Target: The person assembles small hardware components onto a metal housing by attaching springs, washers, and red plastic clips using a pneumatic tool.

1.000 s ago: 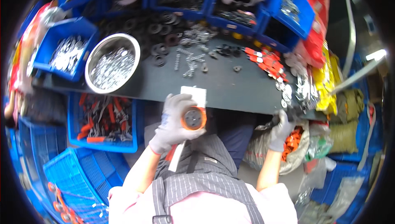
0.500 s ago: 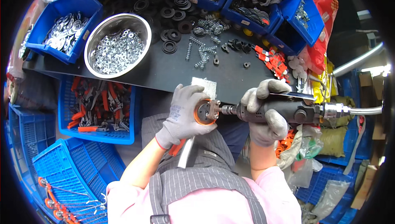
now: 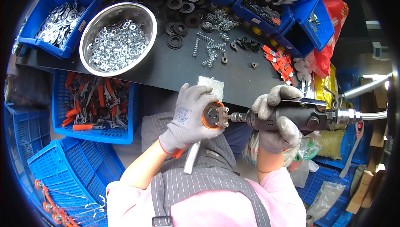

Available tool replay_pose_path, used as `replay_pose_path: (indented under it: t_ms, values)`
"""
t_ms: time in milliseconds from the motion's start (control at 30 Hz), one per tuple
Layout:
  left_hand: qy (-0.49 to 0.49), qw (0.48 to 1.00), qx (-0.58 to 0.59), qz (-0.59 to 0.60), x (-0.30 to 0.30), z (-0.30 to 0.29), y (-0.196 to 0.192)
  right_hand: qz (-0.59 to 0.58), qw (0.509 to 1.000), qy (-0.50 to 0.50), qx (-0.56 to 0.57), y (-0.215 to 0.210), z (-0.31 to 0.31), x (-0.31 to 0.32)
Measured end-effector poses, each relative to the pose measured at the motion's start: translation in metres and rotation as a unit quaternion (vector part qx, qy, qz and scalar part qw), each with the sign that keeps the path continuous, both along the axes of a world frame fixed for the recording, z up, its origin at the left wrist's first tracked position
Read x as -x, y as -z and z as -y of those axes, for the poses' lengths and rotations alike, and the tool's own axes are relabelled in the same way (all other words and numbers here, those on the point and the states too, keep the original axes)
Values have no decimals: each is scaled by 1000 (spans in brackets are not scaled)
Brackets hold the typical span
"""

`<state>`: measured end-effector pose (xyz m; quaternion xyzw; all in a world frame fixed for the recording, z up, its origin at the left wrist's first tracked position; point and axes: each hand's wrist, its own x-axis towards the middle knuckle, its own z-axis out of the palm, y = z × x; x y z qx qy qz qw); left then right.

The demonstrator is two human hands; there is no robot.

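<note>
My left hand (image 3: 188, 116), in a grey glove, is wrapped round a hand tool with a round black head and orange rim (image 3: 211, 115). A small metal block with bolts (image 3: 223, 117) sits on the head's right side. Below the hand, a silver handle (image 3: 191, 158) sticks out beside an orange part. My right hand (image 3: 287, 127), also gloved, grips a black power screwdriver (image 3: 271, 120) held level. Its bit end (image 3: 238, 117) points left and meets the metal block; the exact contact is hidden. Just beyond my left hand, a silvery metal block (image 3: 211, 86) is at the table edge.
On the dark table (image 3: 166, 70) are a steel bowl of nuts (image 3: 84, 47), black rings (image 3: 175, 41), springs (image 3: 213, 54) and red parts (image 3: 280, 62). Blue bins (image 3: 54, 48) line the back. A blue crate (image 3: 92, 137) of orange-handled tools stands left. A hose (image 3: 373, 115) trails right from the screwdriver.
The whole view has shifted slightly. Both hands keep their grips, and the screwdriver stays lined up against the tool's metal block.
</note>
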<state>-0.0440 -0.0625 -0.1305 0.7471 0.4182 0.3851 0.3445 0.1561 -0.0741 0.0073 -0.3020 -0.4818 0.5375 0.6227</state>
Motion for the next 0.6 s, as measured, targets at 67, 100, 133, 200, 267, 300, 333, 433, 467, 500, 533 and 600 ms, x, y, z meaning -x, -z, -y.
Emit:
replay_pose_path:
  t_ms: [67,100,133,200,267,300,333,433,467,500,533,600]
  values:
    - [-5,1000,2,-2,2,2,-1,5,998,59,34,-1,6,4]
    - [-1,1000,7,-6,3,3,-3,-5,998,52,25,4,8,1]
    - [1,1000,9,-11,5,0,-5,-5,999,47,23,3,9,3]
    - [-2,1000,1,-1,1,0,0,-5,997,68,43,0,11,6]
    - [-1,1000,-4,7,2,3,4,3,998,57,35,-2,9,10]
    - [-1,1000,-4,3,3,3,4,22,997,52,54,-6,9,14]
    - [0,1000,-4,1,3,3,5,42,995,49,74,-10,9,17]
    - [-3,1000,-5,1,2,4,4,44,996,28,69,-15,7,27]
    - [0,1000,-4,1,2,3,3,54,996,26,67,-16,6,29]
    - [4,1000,1,1,2,2,2,55,997,11,54,-14,2,30]
    - [7,1000,8,0,2,2,2,54,997,13,57,-13,-1,33]
    - [4,1000,10,4,4,-1,0,121,987,55,85,-13,-6,42]
